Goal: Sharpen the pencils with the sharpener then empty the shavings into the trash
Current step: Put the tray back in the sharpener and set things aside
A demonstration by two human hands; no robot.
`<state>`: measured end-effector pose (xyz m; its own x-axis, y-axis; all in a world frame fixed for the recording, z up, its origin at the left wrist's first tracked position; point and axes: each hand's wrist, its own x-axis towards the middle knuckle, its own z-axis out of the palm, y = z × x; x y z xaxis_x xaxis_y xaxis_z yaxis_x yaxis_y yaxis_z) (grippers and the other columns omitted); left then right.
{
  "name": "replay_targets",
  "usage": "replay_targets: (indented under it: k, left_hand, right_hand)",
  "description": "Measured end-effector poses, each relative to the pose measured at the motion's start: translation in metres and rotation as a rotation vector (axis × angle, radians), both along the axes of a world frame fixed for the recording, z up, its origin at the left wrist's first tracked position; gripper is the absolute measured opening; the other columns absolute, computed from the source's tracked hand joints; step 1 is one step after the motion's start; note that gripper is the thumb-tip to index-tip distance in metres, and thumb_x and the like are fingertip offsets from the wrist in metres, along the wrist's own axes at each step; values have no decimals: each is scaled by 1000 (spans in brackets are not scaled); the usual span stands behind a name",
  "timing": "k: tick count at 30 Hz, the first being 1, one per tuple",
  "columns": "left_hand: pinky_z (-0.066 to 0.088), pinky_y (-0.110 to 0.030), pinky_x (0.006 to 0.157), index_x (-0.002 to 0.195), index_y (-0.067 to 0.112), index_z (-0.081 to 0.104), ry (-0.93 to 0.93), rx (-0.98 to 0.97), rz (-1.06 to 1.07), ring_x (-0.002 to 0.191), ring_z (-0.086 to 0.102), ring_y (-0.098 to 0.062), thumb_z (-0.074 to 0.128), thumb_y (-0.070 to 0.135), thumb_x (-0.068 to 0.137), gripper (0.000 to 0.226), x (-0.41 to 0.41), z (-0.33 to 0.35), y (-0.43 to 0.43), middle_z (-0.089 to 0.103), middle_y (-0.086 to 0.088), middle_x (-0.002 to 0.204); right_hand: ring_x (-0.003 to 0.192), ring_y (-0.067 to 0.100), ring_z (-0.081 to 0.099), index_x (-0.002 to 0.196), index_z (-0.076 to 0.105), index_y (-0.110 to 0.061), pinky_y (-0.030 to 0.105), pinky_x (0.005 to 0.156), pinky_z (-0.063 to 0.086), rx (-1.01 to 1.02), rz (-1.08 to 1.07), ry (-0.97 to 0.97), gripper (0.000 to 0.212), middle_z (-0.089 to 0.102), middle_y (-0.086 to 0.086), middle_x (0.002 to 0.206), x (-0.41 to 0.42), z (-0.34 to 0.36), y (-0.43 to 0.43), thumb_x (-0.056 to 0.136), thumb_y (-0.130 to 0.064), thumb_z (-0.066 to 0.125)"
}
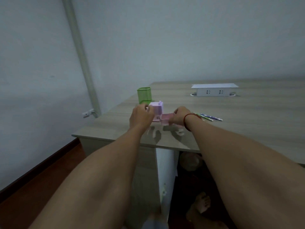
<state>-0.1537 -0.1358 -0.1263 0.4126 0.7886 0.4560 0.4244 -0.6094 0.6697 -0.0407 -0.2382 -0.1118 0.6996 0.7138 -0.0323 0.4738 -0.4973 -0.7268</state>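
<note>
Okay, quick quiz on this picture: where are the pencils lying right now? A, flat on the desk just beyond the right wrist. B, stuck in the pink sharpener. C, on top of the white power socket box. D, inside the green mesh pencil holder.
A: the pencils lie flat on the desk just past the right hand, apart from the green mesh holder.
</note>
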Motion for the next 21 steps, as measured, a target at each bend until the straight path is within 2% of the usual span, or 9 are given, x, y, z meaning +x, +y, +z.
replay_targets:
  k: [2, 4, 7, 11, 16, 21]
  left_hand:
    - [43, -37, 93, 117, 12, 60, 14, 27, 5, 116, 51, -32, 48, 36, 89, 39, 18, 0, 9, 57, -16, 122]
    - [45, -40, 97, 123, 13, 55, 63, 6, -8, 118, 49, -31, 53, 46, 85, 50, 34, -4, 17, 53, -14, 126]
    - [51, -39, 88, 116, 14, 51, 18, -41, 0, 105, 54, -27, 65, 48, 77, 53, 51, -15, 24, 53, -10, 116]
    - [45, -30, 75, 108, 14, 48, -78, 11, 18, 97, 53, -22, 71, 38, 76, 46, 56, -22, 30, 51, -8, 112]
    - [48, -35, 82, 106, 16, 46, -133, 25, 34, 98, 51, -23, 67, 46, 74, 49, 49, -29, 37, 48, -4, 105]
    - [51, -37, 82, 107, 14, 45, -226, -36, 36, 95, 50, -20, 68, 44, 75, 50, 43, -33, 37, 47, -1, 102]
  right_hand:
    - [87, 27, 61, 114, 62, -1, 32, 70, 53, 7, -35, 12, 43, 63, 15, 104, 13, -10, 3, 75, -16, 75]
    - [89, 29, 65, 114, 62, 1, 37, 79, 58, 36, -50, 31, 48, 65, 17, 108, 23, -18, 9, 73, -19, 77]
    - [105, 31, 64, 115, 62, 0, 44, 93, 54, 64, -39, 10, 55, 65, 16, 115, 29, -23, 17, 71, -26, 81]
    - [107, 30, 63, 113, 62, -4, 46, 93, 53, 87, -17, 23, 49, 65, 15, 117, 34, -25, 24, 72, -21, 81]
    - [110, 28, 62, 115, 62, -3, 39, 97, 50, 117, -38, 15, 48, 65, 15, 118, 33, -26, 23, 74, -21, 81]
    - [105, 27, 62, 111, 64, -5, 40, 97, 51, 98, -21, 0, 47, 67, 13, 115, 28, -28, 25, 72, -24, 82]
